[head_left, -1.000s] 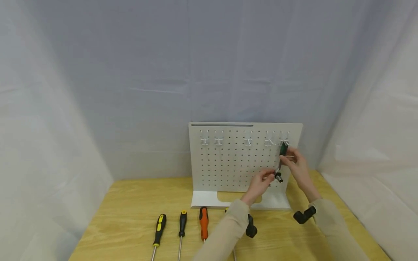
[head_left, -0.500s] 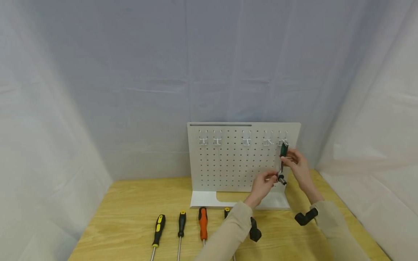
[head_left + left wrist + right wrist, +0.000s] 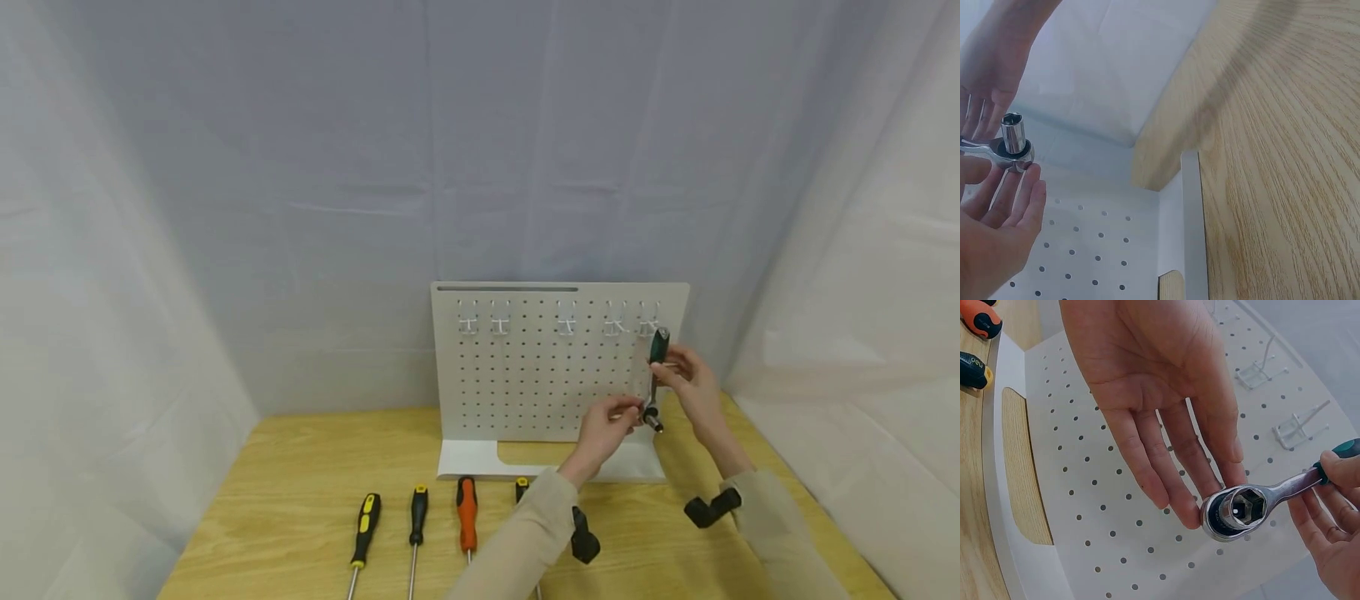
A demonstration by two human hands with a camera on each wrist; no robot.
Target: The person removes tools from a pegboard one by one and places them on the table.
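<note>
My right hand (image 3: 697, 392) grips a ratchet wrench (image 3: 659, 346) by its green-and-black handle, thumb in front and fingers behind. The wrench stands nearly upright before the right side of a white pegboard (image 3: 517, 375), handle up, with a metal socket (image 3: 1249, 509) on its lower head. My left hand (image 3: 600, 429) is beside that head; its nearly straight fingertips touch the head, and the thumb looks apart from it in the right wrist view. The handle end is close below the rightmost wire hook (image 3: 648, 321); contact between them is not visible.
Several more hooks, including one at the left (image 3: 468, 323), line the board's upper part. On the wooden table (image 3: 300, 467) lie a black-and-yellow screwdriver (image 3: 366, 529), a black screwdriver (image 3: 417, 518), an orange one (image 3: 467, 517), and another (image 3: 522, 486) partly behind the left sleeve.
The ratchet wrench has turned more upright, and its handle end has come slightly right and away from the hook. My left hand has shifted a little right and down with the wrench head.
</note>
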